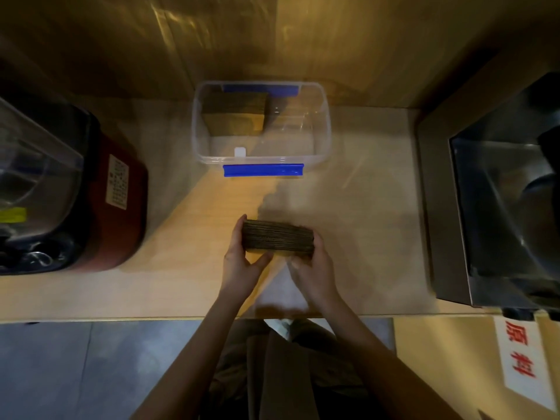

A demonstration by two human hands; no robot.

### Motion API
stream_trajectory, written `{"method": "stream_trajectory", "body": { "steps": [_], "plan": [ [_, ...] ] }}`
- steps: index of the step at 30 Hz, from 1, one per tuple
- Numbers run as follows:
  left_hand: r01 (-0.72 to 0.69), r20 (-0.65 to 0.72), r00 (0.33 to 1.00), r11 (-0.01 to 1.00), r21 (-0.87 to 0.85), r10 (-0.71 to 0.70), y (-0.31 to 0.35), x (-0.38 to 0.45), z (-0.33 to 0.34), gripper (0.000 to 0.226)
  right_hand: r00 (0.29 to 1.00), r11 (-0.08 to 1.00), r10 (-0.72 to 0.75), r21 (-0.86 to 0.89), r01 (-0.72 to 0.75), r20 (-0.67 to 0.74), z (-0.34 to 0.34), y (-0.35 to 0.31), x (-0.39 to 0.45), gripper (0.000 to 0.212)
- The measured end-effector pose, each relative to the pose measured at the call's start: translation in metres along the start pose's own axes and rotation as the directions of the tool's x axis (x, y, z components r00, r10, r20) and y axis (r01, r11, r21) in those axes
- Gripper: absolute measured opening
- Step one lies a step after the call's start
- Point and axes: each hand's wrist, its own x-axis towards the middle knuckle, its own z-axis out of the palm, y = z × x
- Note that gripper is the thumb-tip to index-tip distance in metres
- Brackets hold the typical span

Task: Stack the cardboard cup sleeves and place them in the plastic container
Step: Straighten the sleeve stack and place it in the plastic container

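Tabletop (348,207): pale wood, dim light.
Sleeves (278,239): squared stack above the tabletop, near the plastic container (325,128).
Grip: left hand (242,262) and right hand (309,268) clamp its ends.
Risk: loosened pressure could fan the stack out mid-carry.

left hand (241,262) + right hand (312,268): clasp sleeve stack (278,238) | container (324,128): beyond, partly filled

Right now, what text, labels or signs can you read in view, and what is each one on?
"原料": red characters on the white sign at the lower right, on the counter front.
White label on the red appliance: printed rows, too small to read.
Yellow label on the same appliance's front: blurred, unreadable.
Plastic container and sleeve stack: no text visible.
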Motion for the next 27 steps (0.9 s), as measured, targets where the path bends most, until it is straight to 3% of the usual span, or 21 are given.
{"method": "stream_trajectory", "body": {
  "steps": [7,14,27],
  "plan": [
    [0.054,0.006,0.999,0.998,-0.024,-0.054,-0.006,0.002,0.0,0.086,0.999,1.0,-0.003,0.002,0.003,0.054,0.005,-0.002,-0.002,0.079],
    [0.052,-0.023,0.998,0.998,0.033,-0.051,-0.01,0.002,-0.002,0.074,1.0,1.0,0.007,-0.016,-0.006,0.015,0.005,-0.002,0.0,0.057],
    [-0.019,-0.019,1.0,0.996,0.088,0.02,-0.009,0.001,-0.012,0.06,0.997,0.982,-0.037,-0.184,0.049,0.065,0.002,-0.001,0.001,0.057]
  ]
}}
